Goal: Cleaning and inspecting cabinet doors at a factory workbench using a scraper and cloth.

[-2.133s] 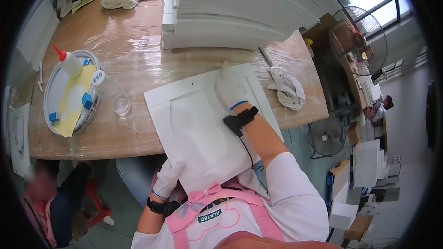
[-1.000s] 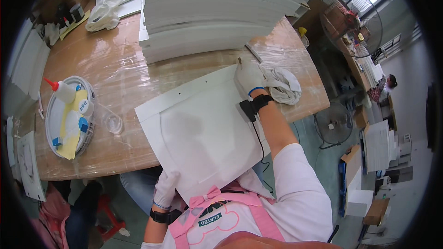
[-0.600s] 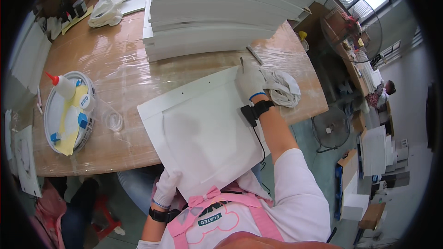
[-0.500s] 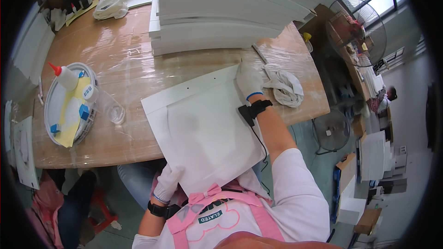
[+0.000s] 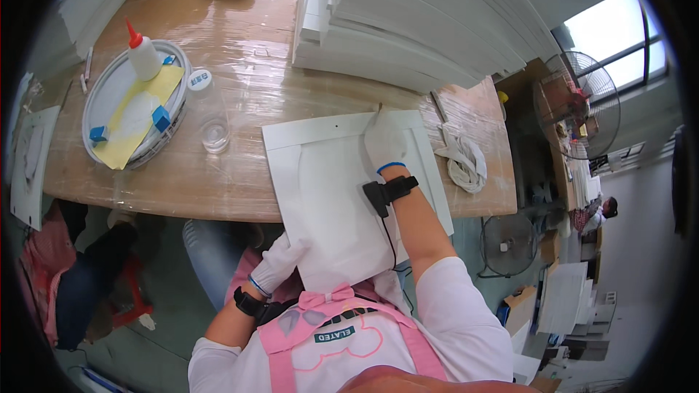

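Observation:
A white framed panel (image 5: pixel 338 204), like a cabinet door, lies with its far part on the table and its near part against my apron. My gloved left hand (image 5: pixel 282 258) grips its left edge near my body, the fingertips on the face. Over the panel's far edge, right of the middle, is my gloved right hand (image 5: pixel 386 138), its fingers closed together. A small thin dark tip pokes out beyond those fingers; what it belongs to I cannot make out.
A tall stack of white boards (image 5: pixel 408 29) stands behind the panel. To the left are a round lid (image 5: pixel 95 105) bearing a red-tipped squeeze bottle (image 5: pixel 145 62) and blue cubes, and a clear bottle (image 5: pixel 213 120). A bundled white cloth (image 5: pixel 466 167) lies right, a fan (image 5: pixel 510 246) beyond.
The panel has turned and now sits straighter to me. My right hand has moved from its far right corner leftward along the far edge. My left hand keeps its hold; the view has shifted.

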A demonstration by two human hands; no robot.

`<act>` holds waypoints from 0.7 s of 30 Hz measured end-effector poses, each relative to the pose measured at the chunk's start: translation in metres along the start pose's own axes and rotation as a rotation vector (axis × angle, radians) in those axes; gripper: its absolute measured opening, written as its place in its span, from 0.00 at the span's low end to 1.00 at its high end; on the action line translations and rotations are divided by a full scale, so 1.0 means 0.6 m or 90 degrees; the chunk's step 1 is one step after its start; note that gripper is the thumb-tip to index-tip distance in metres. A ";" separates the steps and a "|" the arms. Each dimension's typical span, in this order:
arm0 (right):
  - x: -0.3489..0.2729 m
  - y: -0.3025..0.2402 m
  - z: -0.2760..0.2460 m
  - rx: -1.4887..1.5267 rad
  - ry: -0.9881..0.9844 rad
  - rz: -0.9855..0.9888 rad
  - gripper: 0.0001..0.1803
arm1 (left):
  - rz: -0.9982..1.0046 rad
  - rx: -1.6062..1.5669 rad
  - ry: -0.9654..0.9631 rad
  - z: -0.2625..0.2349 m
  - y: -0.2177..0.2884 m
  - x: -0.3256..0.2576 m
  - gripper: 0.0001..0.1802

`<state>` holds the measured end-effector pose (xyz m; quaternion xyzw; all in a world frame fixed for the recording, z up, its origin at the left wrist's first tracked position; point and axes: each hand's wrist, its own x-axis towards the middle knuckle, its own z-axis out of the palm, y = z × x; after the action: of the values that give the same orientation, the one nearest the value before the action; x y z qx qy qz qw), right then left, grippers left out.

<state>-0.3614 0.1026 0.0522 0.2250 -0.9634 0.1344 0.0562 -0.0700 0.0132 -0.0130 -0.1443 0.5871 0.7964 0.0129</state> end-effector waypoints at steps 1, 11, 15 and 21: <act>0.002 0.026 0.022 -0.056 0.002 -0.043 0.26 | 0.004 -0.023 -0.011 0.004 0.001 0.002 0.22; -0.075 -0.156 0.055 -0.016 -0.067 -0.275 0.23 | -0.026 0.005 -0.014 -0.005 0.008 -0.001 0.22; -0.049 -0.136 0.034 -0.027 -0.037 -0.138 0.18 | -0.004 -0.006 -0.021 0.000 0.002 0.007 0.21; -0.085 -0.259 0.019 0.008 -0.187 -0.282 0.20 | 0.097 0.024 0.002 -0.003 -0.003 0.012 0.22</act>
<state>-0.2469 -0.0136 0.0690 0.4478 -0.8877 0.0910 -0.0574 -0.0759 0.0108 -0.0170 -0.0999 0.6111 0.7839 -0.0460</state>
